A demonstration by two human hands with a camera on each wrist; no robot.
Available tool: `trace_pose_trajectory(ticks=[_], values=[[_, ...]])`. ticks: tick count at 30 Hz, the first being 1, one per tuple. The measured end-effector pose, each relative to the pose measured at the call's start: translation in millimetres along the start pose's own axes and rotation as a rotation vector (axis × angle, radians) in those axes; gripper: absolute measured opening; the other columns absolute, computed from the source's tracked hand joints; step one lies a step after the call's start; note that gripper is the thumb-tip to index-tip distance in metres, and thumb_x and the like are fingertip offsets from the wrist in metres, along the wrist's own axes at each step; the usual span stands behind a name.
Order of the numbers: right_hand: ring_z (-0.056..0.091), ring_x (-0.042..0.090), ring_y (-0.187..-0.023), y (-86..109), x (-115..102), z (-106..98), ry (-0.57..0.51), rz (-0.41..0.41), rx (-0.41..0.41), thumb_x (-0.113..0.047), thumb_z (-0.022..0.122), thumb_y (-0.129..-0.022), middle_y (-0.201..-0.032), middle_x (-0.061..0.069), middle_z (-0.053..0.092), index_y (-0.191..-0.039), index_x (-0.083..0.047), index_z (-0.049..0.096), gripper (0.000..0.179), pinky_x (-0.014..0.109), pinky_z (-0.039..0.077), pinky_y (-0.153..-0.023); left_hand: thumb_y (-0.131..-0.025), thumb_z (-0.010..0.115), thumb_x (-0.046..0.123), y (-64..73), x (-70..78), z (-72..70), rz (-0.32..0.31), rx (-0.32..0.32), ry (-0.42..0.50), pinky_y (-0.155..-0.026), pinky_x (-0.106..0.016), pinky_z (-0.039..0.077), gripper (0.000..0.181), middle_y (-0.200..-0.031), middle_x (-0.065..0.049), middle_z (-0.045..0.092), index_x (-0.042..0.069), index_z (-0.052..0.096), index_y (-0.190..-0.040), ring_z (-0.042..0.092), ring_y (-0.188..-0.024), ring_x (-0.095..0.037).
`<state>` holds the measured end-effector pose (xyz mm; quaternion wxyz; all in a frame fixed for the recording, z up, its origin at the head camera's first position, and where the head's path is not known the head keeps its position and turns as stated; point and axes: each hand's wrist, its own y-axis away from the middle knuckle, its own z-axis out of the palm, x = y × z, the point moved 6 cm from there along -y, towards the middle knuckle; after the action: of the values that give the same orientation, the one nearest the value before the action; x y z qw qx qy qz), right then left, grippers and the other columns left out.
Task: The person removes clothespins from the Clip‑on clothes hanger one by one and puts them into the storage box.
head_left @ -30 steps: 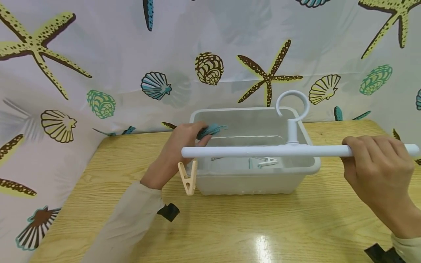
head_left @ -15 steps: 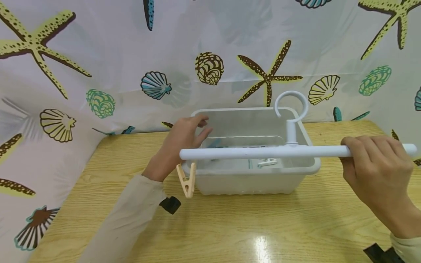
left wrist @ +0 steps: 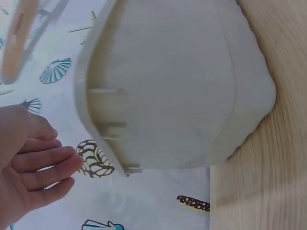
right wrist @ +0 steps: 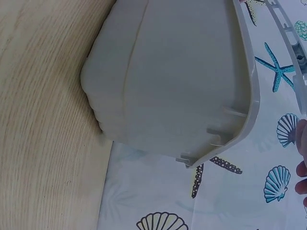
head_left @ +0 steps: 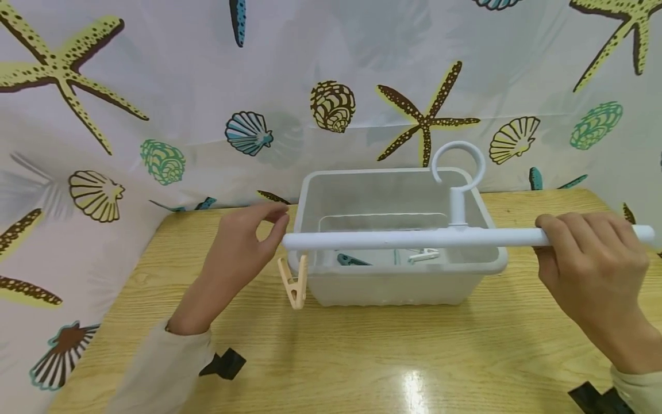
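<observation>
A white clothes hanger (head_left: 372, 239) with a round hook stands level in front of the bin in the head view. My right hand (head_left: 595, 259) grips its bar near the right end. From the bar's left end hangs a beige clothespin (head_left: 295, 283). Beside that end is my left hand (head_left: 248, 236), thumb and fingers loosely bent with nothing between them; the left wrist view shows its relaxed fingers (left wrist: 45, 167) near the bin's rim. Inside the whitish plastic bin (head_left: 393, 287) lie a dark teal clip (head_left: 353, 260) and a white clip (head_left: 424, 256). The bar hides part of the bin's inside.
The bin stands on a wooden table (head_left: 351, 356), near its back edge. Behind and at both sides hangs a white cloth (head_left: 289, 57) printed with shells and starfish.
My left hand has let go of a small teal thing over the bin and drawn back left, out past the rim. The right hand and hanger stay nearly still.
</observation>
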<state>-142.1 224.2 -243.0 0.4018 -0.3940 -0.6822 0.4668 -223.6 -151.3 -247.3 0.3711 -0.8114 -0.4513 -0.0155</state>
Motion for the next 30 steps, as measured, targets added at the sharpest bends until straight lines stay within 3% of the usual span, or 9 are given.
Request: trace_pose_trajectory(ticks=[4,6,10,14,16,23,30], values=[[0.055,0.043,-0.062,-1.4,-0.5,0.2,0.003,0.001,-0.001,0.001,0.054,-0.087,-0.069,0.020,0.061,-0.082,0.005,0.061,0.009,0.054,0.043,-0.065,-0.095,0.061,0.007,17.8,1.4,-8.6,-0.083,0.006,0.119,-0.076,-0.042,0.055,0.016,-0.092,-0.011,0.072,-0.001,0.070,-0.105,0.071,-0.082,-0.022],[0.055,0.043,-0.063,-2.1,-0.4,0.6,0.004,0.003,0.002,0.000,0.053,-0.088,-0.069,0.020,0.061,-0.082,0.005,0.061,0.012,0.055,0.043,-0.066,-0.098,0.057,0.009,25.6,4.2,-8.8,-0.130,-0.024,0.201,-0.070,-0.037,0.056,0.018,-0.091,-0.009,0.073,0.000,0.070,-0.107,0.071,-0.080,-0.018],[0.055,0.044,-0.064,-3.0,0.1,1.2,0.013,0.000,-0.003,-0.001,0.052,-0.090,-0.070,0.021,0.061,-0.081,0.006,0.061,0.015,0.055,0.043,-0.065,-0.104,0.044,0.017,35.1,8.7,-7.2,-0.227,-0.098,0.420,-0.070,-0.028,0.056,0.032,-0.095,-0.013,0.071,-0.004,0.066,-0.112,0.070,-0.082,-0.014],[0.055,0.044,-0.064,-3.7,0.4,1.1,0.018,-0.008,-0.016,0.000,0.051,-0.090,-0.071,0.022,0.061,-0.083,0.006,0.061,0.015,0.055,0.043,-0.065,-0.108,0.031,0.031,44.6,10.0,-7.6,-0.350,-0.171,0.671,-0.077,-0.029,0.055,0.051,-0.102,-0.022,0.067,-0.011,0.060,-0.115,0.069,-0.087,-0.017],[0.055,0.044,-0.064,-4.3,0.4,1.1,0.018,-0.007,-0.010,0.000,0.050,-0.090,-0.071,0.022,0.061,-0.082,0.006,0.061,0.015,0.055,0.042,-0.064,-0.108,0.026,0.035,51.3,12.0,-7.4,-0.390,-0.205,0.742,-0.079,-0.031,0.055,0.059,-0.103,-0.024,0.066,-0.013,0.059,-0.115,0.069,-0.087,-0.020],[0.055,0.044,-0.065,-4.9,-0.9,1.0,0.012,-0.005,-0.018,-0.001,0.051,-0.091,-0.071,0.022,0.061,-0.083,0.006,0.061,0.015,0.056,0.042,-0.065,-0.108,0.017,0.035,75.2,21.4,-2.5,-0.401,-0.274,0.822,-0.080,-0.034,0.055,0.066,-0.100,-0.023,0.067,-0.016,0.057,-0.116,0.069,-0.087,-0.024],[0.055,0.044,-0.064,-3.6,-2.5,1.1,0.005,-0.001,-0.028,0.003,0.055,-0.086,-0.071,0.022,0.061,-0.083,0.006,0.061,0.008,0.056,0.042,-0.065,-0.108,0.027,0.026,83.8,29.6,2.5,-0.398,-0.315,0.986,-0.082,-0.037,0.054,0.053,-0.105,-0.027,0.064,-0.020,0.049,-0.122,0.069,-0.093,-0.026]])
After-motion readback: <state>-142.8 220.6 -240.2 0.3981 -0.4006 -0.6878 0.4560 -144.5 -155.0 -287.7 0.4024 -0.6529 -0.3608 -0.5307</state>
